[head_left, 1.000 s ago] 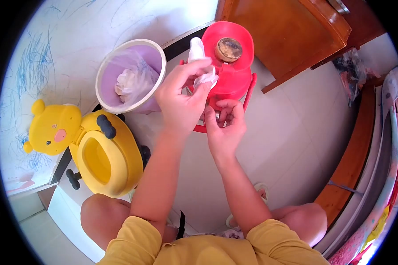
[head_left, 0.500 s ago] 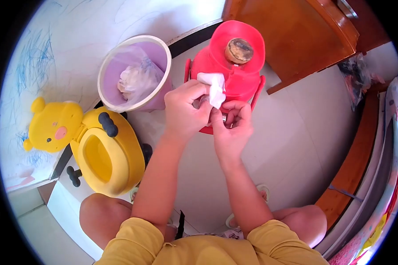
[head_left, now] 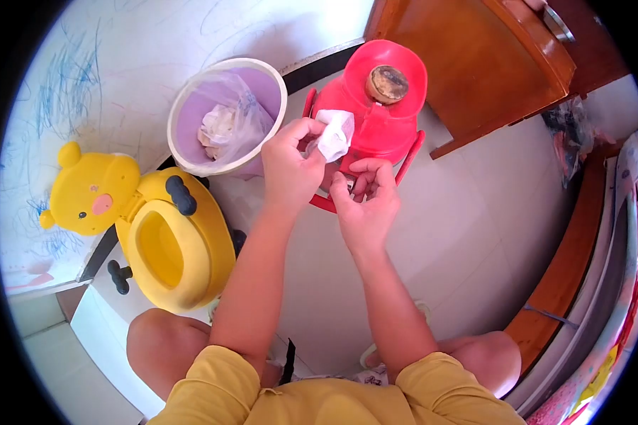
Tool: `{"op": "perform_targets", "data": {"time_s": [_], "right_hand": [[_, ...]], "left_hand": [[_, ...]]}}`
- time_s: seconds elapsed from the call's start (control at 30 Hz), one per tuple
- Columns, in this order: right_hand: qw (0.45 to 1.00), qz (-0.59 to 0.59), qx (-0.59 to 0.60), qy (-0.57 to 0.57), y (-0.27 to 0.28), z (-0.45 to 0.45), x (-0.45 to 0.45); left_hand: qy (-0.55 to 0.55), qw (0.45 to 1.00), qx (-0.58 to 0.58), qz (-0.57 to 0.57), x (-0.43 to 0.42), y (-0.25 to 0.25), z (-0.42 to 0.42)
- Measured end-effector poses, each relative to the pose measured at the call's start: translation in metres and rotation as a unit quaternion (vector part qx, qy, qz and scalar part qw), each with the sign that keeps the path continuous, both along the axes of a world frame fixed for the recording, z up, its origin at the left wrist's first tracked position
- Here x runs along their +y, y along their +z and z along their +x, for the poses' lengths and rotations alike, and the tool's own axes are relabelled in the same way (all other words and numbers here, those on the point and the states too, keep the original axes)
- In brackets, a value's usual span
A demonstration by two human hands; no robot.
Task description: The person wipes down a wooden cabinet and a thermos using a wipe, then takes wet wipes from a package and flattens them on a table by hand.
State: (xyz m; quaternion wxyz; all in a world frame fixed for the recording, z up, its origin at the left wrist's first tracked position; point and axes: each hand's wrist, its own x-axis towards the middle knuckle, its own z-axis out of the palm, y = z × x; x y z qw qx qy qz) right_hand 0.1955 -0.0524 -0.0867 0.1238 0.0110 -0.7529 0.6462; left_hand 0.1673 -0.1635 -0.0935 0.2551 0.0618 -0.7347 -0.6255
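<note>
My left hand (head_left: pixel 295 164) pinches a crumpled white tissue (head_left: pixel 335 136) between thumb and fingers. Just to its right, my right hand (head_left: pixel 367 205) has its fingers curled round a small shiny item (head_left: pixel 350 184), mostly hidden by the fingers. Beyond both hands stands a red plastic seat (head_left: pixel 383 132) with its back part raised. A round tan and dark object (head_left: pixel 387 85) rests on that raised part.
A lilac bin (head_left: pixel 282 86) with a plastic bag and crumpled tissues is at the upper left. Below it sits a yellow bear-shaped potty (head_left: pixel 197 244). A brown wooden cabinet (head_left: pixel 482 64) stands at the upper right, with a plastic bag (head_left: pixel 571 134) beside it.
The tissue moved down from above my left hand and now lies spread at the fingertips, slightly apart from my right hand. The view has shifted a little.
</note>
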Motion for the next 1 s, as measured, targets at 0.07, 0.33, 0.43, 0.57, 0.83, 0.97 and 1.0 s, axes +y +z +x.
{"op": "perform_targets", "data": {"time_s": [0.07,0.33,0.43,0.57,0.83,0.97,1.0], "right_hand": [[1.000,0.015,0.009,-0.001,-0.001,-0.001,0.000],[1.000,0.028,-0.007,0.002,0.001,-0.002,0.003],[0.999,0.036,-0.009,0.002,0.005,0.000,0.002],[0.999,0.031,-0.014,0.004,0.006,0.000,0.001],[1.000,-0.001,-0.027,0.009,0.002,0.001,0.002],[1.000,-0.003,-0.014,-0.010,0.001,0.000,0.000],[1.000,-0.005,-0.021,-0.006,0.002,0.000,0.001]], "left_hand": [[0.022,0.999,-0.027,0.014,-0.002,0.003,0.000],[-0.046,0.999,-0.005,-0.005,-0.006,0.011,-0.005],[-0.042,0.990,0.036,-0.127,0.007,0.023,0.008],[-0.007,0.990,0.042,-0.134,0.007,0.016,0.005],[0.045,0.999,0.007,-0.011,-0.010,-0.003,-0.003],[-0.035,0.990,0.053,-0.125,0.007,0.014,0.009],[-0.029,0.992,0.052,-0.112,0.008,0.012,0.009]]}}
